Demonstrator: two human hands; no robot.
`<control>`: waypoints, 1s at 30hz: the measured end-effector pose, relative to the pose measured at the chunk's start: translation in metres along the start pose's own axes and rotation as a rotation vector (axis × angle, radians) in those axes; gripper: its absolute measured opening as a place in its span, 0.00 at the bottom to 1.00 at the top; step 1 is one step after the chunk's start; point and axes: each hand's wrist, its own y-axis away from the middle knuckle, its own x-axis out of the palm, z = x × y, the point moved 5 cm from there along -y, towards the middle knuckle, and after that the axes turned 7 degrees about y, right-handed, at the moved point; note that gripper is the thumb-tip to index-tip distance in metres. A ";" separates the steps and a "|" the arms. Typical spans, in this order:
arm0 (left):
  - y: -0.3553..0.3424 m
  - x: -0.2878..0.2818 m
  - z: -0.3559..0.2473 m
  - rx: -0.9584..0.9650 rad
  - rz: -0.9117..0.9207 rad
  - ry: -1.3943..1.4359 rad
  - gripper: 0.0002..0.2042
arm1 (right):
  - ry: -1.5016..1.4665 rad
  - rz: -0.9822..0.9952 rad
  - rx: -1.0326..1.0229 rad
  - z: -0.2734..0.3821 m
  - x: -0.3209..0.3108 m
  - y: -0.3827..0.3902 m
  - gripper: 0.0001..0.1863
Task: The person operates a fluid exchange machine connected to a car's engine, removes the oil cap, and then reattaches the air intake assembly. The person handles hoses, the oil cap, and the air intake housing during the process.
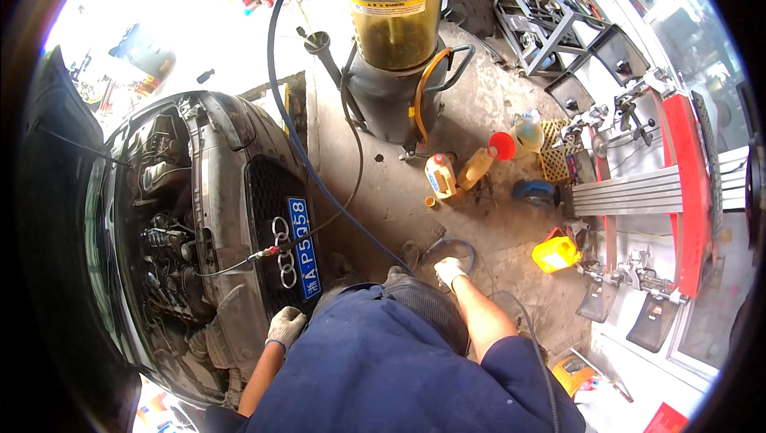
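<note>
I wear white work gloves and dark blue work clothes. My left hand [286, 326] rests against the lower front bumper of a dark car [231, 194], just under its blue number plate [303, 248], and holds nothing. My right hand [449, 271] reaches down to the concrete floor and is closed at a loop of the blue hose [291, 126]. That hose runs from the top of the view down to this hand. A thin tube with a red fitting [270, 252] crosses the grille into the open engine bay [163, 234].
A tall oil tank unit [395, 34] with yellowish fluid stands ahead. Plastic bottles [440, 176], a red funnel [502, 146] and a yellow can [556, 254] lie on the floor. A red vehicle lift [686, 186] and a metal rack [550, 10] fill the right side.
</note>
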 end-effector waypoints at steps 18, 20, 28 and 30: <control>0.003 -0.001 -0.017 -0.006 -0.007 0.003 0.15 | -0.041 -0.018 -0.037 0.001 -0.004 0.002 0.11; -0.001 0.000 -0.014 0.022 -0.017 -0.036 0.15 | -0.037 -0.030 -0.047 0.002 -0.007 0.000 0.11; -0.014 -0.002 0.005 -0.014 0.012 0.019 0.16 | -0.111 0.028 0.019 0.010 -0.004 0.008 0.09; -0.013 -0.004 0.012 -0.080 -0.010 0.092 0.16 | -0.092 0.043 0.026 0.008 -0.001 0.010 0.09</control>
